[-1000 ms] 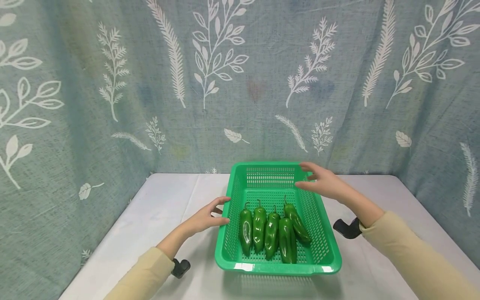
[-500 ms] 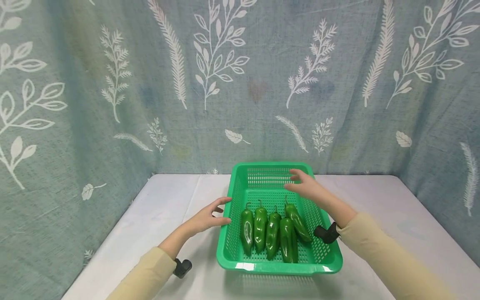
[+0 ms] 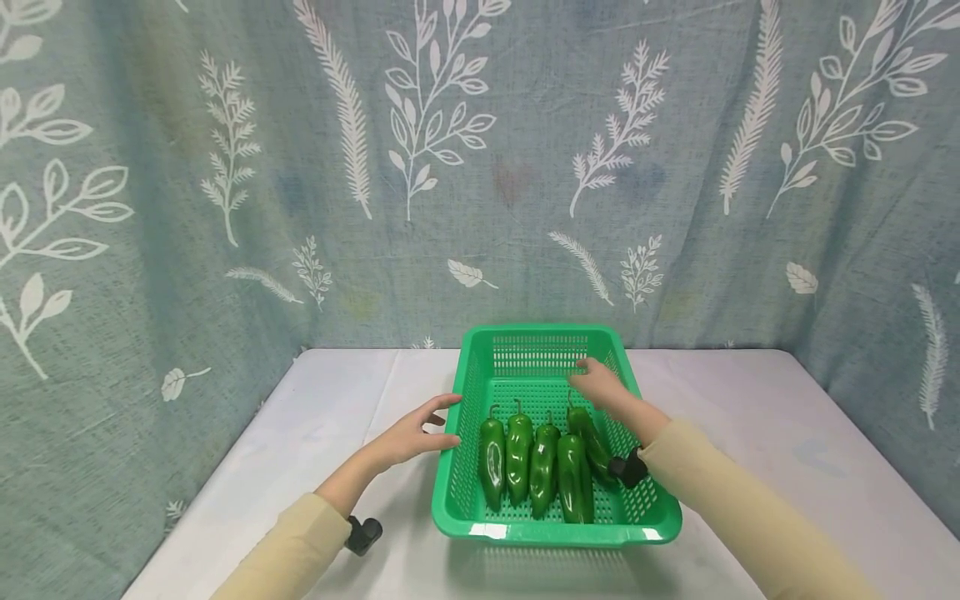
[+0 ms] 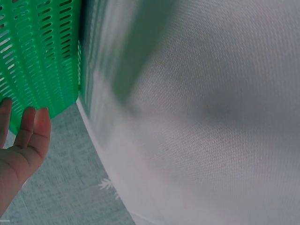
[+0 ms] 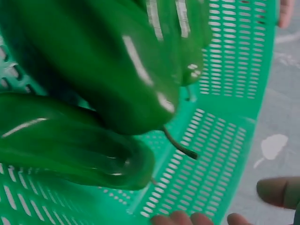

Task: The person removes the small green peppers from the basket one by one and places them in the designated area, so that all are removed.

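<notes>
A green plastic basket [image 3: 551, 534] with slotted walls holds several long green peppers [image 3: 519, 458], lying side by side with their stems pointing away. Outside its left wall is my left hand [image 3: 405, 437], thumb and fingers spread and fingertips right at the rim. The left wrist view shows that hand [image 4: 26, 147] against the perforated basket wall [image 4: 42, 51]. Over the far right part of the basket, my right hand [image 3: 600, 387] reaches down beside the rightmost pepper [image 3: 588, 433]. In the right wrist view its thumb [image 5: 279, 191] stands apart from its fingertips [image 5: 180, 218], past the pepper stems.
The basket stands on a white-covered table [image 3: 720, 417]. A blue-grey curtain [image 3: 525, 167] with white leaf prints hangs behind and along the sides. Black wrist cameras [image 3: 628, 468] sit at both cuffs, the right one overlapping the basket in the head view.
My right hand has moved left and down from the basket's right rim to above the pepper stems. The left hand, basket and peppers have stayed in place.
</notes>
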`<state>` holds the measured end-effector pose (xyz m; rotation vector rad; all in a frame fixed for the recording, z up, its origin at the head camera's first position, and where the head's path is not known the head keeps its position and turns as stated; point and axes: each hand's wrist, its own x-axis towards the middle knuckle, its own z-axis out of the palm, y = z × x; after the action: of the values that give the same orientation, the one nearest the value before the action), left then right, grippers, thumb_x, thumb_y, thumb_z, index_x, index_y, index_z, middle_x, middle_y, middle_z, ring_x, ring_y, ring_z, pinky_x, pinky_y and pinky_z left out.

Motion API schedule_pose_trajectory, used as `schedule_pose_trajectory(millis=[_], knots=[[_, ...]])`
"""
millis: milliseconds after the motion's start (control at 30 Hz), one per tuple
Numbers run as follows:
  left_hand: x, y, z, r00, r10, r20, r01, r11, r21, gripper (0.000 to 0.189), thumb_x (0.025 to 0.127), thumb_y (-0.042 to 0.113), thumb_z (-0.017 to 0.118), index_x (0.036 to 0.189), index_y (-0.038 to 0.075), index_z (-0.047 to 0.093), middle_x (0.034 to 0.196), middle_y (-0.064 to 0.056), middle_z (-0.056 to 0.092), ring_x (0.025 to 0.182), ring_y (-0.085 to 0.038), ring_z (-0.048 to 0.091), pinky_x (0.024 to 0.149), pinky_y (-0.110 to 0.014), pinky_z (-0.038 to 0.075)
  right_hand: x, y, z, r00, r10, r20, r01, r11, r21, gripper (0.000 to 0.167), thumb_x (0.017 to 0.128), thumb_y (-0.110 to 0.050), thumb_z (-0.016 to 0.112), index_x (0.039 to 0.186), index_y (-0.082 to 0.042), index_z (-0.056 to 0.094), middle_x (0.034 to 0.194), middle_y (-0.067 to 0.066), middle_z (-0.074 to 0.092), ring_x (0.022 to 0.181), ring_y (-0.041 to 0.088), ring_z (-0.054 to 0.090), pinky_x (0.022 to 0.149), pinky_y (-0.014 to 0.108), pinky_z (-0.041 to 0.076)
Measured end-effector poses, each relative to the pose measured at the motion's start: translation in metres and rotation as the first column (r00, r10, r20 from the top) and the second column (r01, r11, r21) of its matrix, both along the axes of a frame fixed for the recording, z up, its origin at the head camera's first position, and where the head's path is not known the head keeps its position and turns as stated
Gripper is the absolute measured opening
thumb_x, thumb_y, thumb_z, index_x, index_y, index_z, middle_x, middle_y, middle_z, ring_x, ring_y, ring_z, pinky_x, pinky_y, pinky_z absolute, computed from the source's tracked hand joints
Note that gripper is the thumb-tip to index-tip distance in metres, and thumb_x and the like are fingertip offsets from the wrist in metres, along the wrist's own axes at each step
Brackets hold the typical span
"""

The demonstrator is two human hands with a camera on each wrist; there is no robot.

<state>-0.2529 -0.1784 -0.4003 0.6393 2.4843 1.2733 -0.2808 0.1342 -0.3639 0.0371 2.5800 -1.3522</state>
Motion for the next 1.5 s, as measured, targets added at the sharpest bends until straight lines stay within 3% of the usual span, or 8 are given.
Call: schedule_pose_trajectory(millis=[67,167,500,667,800,1033,1267,1500], knots=[[0.0,0.0,-0.001,1.0,0.002,0.001,-0.002,1.0,-0.002,0.064,0.086,0.027,0.062,0.142,0.02,0.032,0.143,-0.008,0.035,0.121,-0.031,0.04,0.09,-0.046,0.042,0.001,-0.002,-0.004,1.0,-0.004,-0.002,0.004,1.0,0.012,0.052,0.092,-0.007,0.036,0.14,0.005,0.024,0.142,0.026,0.029,0.088,0.031,0.056,0.081,0.042,0.046],[0.0,0.001,-0.002,1.0,0.01,0.009,-0.01,1.0,-0.001,0.065,0.086,0.028,0.062,0.142,0.02,0.032,0.143,-0.007,0.035,0.121,-0.031,0.04,0.09,-0.046,0.041,0.002,-0.005,-0.01,1.0,0.001,-0.005,-0.001,1.0,0.016,0.053,0.087,0.001,0.033,0.139,0.01,0.023,0.143,0.029,0.025,0.127,0.043,0.03,0.099,0.052,0.034],[0.0,0.003,-0.006,1.0,-0.01,0.015,0.01,1.0,0.006,0.066,0.085,0.031,0.062,0.142,0.021,0.031,0.143,-0.008,0.034,0.121,-0.031,0.04,0.089,-0.047,0.042,0.002,-0.006,-0.03,0.992,0.014,0.123,-0.018,0.999,0.037,0.054,0.091,-0.005,0.04,0.138,0.013,0.02,0.141,0.032,0.022,0.128,0.047,0.026,0.101,0.057,0.03],[0.0,0.0,-0.004,1.0,0.01,0.011,-0.01,1.0,0.002,0.066,0.085,0.03,0.063,0.142,0.023,0.031,0.143,-0.005,0.034,0.121,-0.029,0.04,0.09,-0.047,0.041,-0.001,-0.008,-0.029,0.976,-0.039,0.214,0.041,0.999,-0.002,0.053,0.095,-0.016,0.038,0.14,0.006,0.02,0.142,0.03,0.023,0.125,0.051,0.029,0.092,0.066,0.032],[0.001,-0.002,-0.002,1.0,0.008,0.007,-0.008,1.0,0.001,0.066,0.086,0.03,0.063,0.143,0.022,0.031,0.143,-0.006,0.034,0.121,-0.03,0.04,0.09,-0.048,0.041,-0.003,-0.01,-0.027,0.974,-0.055,0.221,0.053,0.998,0.016,0.049,0.093,-0.007,0.035,0.139,0.006,0.024,0.14,0.029,0.026,0.122,0.051,0.033,0.09,0.065,0.035],[0.002,-0.002,0.0,1.0,0.015,0.008,-0.015,1.0,-0.002,0.066,0.086,0.028,0.062,0.143,0.023,0.029,0.144,-0.005,0.032,0.122,-0.03,0.04,0.091,-0.05,0.04,-0.041,0.004,-0.07,0.969,-0.028,0.246,-0.003,0.993,0.122,0.059,0.084,-0.014,0.059,0.136,0.003,0.034,0.131,0.027,0.041,0.106,0.047,0.05,0.068,0.053,0.05],[0.002,-0.001,-0.001,1.0,0.014,0.016,-0.014,1.0,0.003,0.066,0.087,0.029,0.062,0.143,0.024,0.029,0.145,-0.005,0.032,0.123,-0.03,0.04,0.092,-0.051,0.039,-0.006,-0.006,-0.032,0.966,0.004,0.259,-0.049,0.984,0.169,0.06,0.081,-0.007,0.062,0.131,0.013,0.035,0.128,0.033,0.042,0.112,0.05,0.045,0.08,0.054,0.048],[0.001,0.0,-0.001,1.0,0.01,0.022,-0.01,1.0,0.008,0.066,0.086,0.031,0.062,0.143,0.025,0.029,0.144,-0.005,0.033,0.122,-0.029,0.04,0.091,-0.049,0.04,-0.005,-0.002,-0.033,0.963,0.015,0.271,-0.074,0.976,0.207,0.062,0.079,-0.009,0.066,0.13,0.013,0.037,0.121,0.031,0.047,0.106,0.047,0.051,0.076,0.05,0.051]])
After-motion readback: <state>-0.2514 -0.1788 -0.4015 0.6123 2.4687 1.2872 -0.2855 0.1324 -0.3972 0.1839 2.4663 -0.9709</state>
